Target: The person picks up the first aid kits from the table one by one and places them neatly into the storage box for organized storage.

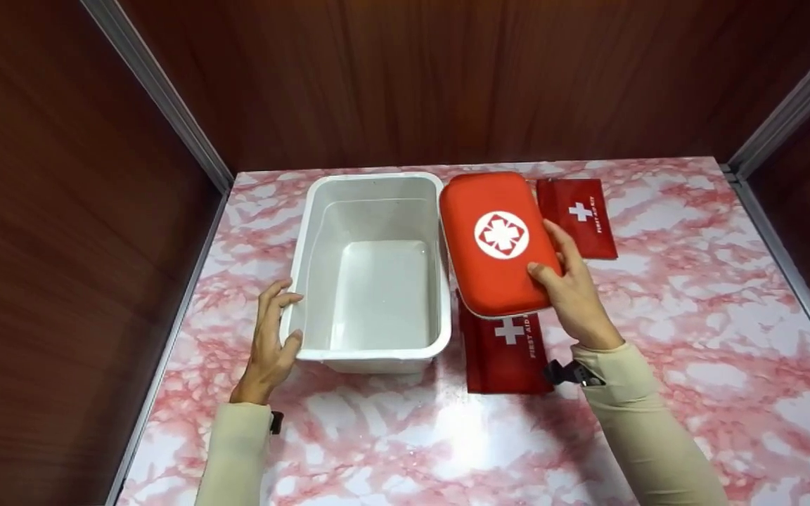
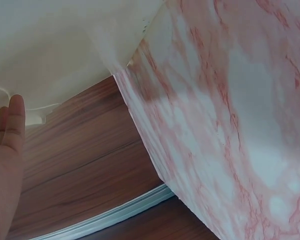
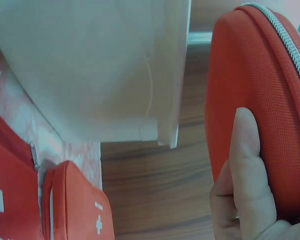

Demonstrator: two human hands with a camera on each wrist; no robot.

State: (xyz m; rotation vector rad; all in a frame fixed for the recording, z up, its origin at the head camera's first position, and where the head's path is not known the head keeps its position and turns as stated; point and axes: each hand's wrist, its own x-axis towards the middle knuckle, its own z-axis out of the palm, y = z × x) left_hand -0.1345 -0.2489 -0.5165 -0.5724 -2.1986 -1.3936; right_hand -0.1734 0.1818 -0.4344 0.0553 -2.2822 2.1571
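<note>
My right hand (image 1: 575, 295) grips a red hard first aid case (image 1: 496, 281) by its lower right edge, thumb on the top face. The case, marked with a white emblem, is tilted above the table just right of the white plastic tub (image 1: 385, 295). Its zipper (image 3: 285, 40) appears closed in the right wrist view. My left hand (image 1: 271, 344) rests on the tub's left rim near the front corner, fingers loosely bent. Two red first aid pouches lie on the table: the near pouch (image 1: 507, 365), partly hidden by the case, and the far pouch (image 1: 588, 232).
The pink marbled table (image 1: 693, 337) carries the tub, whose inner floor (image 1: 384, 295) is bare. Dark wood panels (image 1: 412, 84) enclose the table at the back and sides, with metal strips (image 1: 166, 91) at the corners.
</note>
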